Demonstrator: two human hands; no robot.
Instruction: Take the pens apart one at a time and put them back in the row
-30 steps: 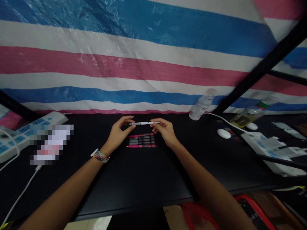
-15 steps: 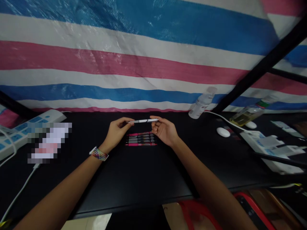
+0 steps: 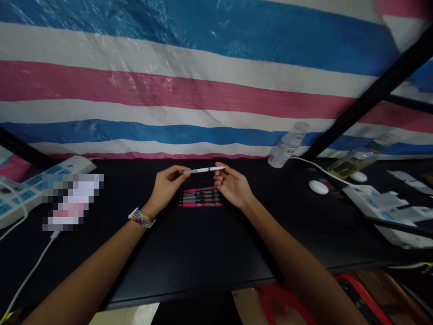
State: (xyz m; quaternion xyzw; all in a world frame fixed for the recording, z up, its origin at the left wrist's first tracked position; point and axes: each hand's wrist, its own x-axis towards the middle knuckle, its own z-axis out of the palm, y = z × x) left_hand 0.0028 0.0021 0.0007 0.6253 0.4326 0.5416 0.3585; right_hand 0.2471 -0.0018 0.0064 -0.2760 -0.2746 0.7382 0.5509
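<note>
A white and grey pen [image 3: 203, 170] is held level above the black desk, one end in each hand. My left hand [image 3: 168, 186], with a patterned band at the wrist, pinches the pen's left end between thumb and fingers. At the right end, my right hand [image 3: 234, 184] grips the tip with thumb and forefinger, its other fingers curled. Just below the held pen, several pens [image 3: 200, 197] lie side by side in a row on the desk; the nearest and farthest are pink, those between are dark or grey.
To the left are a white power strip [image 3: 76, 166], a blurred-out object [image 3: 74, 201] and a white cable. On the right stand a clear bottle [image 3: 287, 144], a bottle of yellow liquid [image 3: 355, 162], a white mouse-like object [image 3: 318, 187] and another power strip [image 3: 361, 193]. A striped sheet [image 3: 203, 90] hangs behind.
The pen has rolled slightly in the fingers, and its marked side looks different. Both hands keep their hold. The whole view has shifted a little.
</note>
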